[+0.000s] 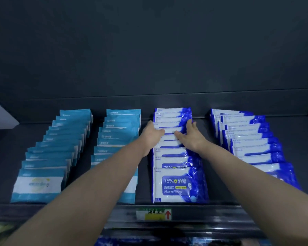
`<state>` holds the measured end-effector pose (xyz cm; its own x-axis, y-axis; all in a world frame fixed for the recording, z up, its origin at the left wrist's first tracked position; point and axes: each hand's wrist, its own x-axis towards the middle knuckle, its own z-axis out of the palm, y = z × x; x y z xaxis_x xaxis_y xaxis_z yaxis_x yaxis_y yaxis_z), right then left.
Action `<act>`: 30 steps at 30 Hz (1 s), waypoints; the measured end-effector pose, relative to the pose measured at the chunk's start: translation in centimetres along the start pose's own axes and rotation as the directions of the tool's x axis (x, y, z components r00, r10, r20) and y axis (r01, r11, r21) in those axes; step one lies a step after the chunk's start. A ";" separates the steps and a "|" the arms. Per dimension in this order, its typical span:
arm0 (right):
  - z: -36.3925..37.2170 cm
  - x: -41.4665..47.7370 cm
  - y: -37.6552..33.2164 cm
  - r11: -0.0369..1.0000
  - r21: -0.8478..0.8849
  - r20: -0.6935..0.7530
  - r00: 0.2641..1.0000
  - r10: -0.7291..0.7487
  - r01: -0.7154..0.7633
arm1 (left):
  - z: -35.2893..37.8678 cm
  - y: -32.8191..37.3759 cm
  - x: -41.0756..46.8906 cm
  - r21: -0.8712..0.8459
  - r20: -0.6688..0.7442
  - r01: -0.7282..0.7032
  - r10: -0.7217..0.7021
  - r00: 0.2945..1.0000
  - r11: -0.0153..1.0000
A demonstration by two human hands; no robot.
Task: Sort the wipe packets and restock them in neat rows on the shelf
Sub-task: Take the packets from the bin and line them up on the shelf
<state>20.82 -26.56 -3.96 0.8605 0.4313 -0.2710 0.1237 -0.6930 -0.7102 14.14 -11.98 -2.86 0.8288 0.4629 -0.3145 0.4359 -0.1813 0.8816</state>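
Note:
Four rows of wipe packets stand on a dark shelf [176, 103]. Two rows on the left are light blue [48, 157] [117, 135]. Two on the right are dark blue alcohol wipes [178, 185] [252, 139]. Both my hands reach into the third row from the left, about midway back. My left hand [152, 134] presses on that row's left side, thumb lying over the packet tops. My right hand [189, 134] grips the right side, fingers curled round the packets' right edges and thumb on top. The packets between my hands lean back in an overlapping line.
The shelf's back wall [149, 50] rises dark behind the rows. A price label [154, 214] with a red arrow sits on the front rail. More blue packets [199, 241] show on the shelf below. Narrow gaps separate the rows.

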 end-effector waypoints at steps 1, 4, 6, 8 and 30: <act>0.0 0.2 0.0 0.999 0.036 -0.012 1.000 0.011 -0.010 | -0.1 0.0 0.3 -0.005 0.003 -0.006 0.006 1.000 1.000; 0.1 0.4 0.0 0.992 0.126 -0.075 0.997 0.009 0.001 | -0.4 0.4 0.7 -0.018 0.030 0.003 -0.002 1.000 1.000; 0.1 1.0 0.2 0.995 0.097 -0.094 0.995 0.019 -0.010 | -0.4 0.7 1.0 0.008 0.077 0.007 -0.008 0.997 1.000; -0.3 1.4 -0.3 0.992 0.126 -0.136 0.990 0.039 -0.022 | -0.5 1.0 1.3 0.013 0.063 0.016 -0.016 0.998 1.000; -6.1 -2.7 0.0 0.774 -0.600 -0.140 0.927 -0.348 0.200 | 2.1 5.6 -0.6 0.583 0.185 -0.447 0.425 0.886 0.679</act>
<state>21.51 -31.28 0.78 0.8240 0.5600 0.0866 0.5643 -0.7973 -0.2142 16.85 -15.10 1.50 0.9845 0.1729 0.0305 0.1302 -0.8356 0.5337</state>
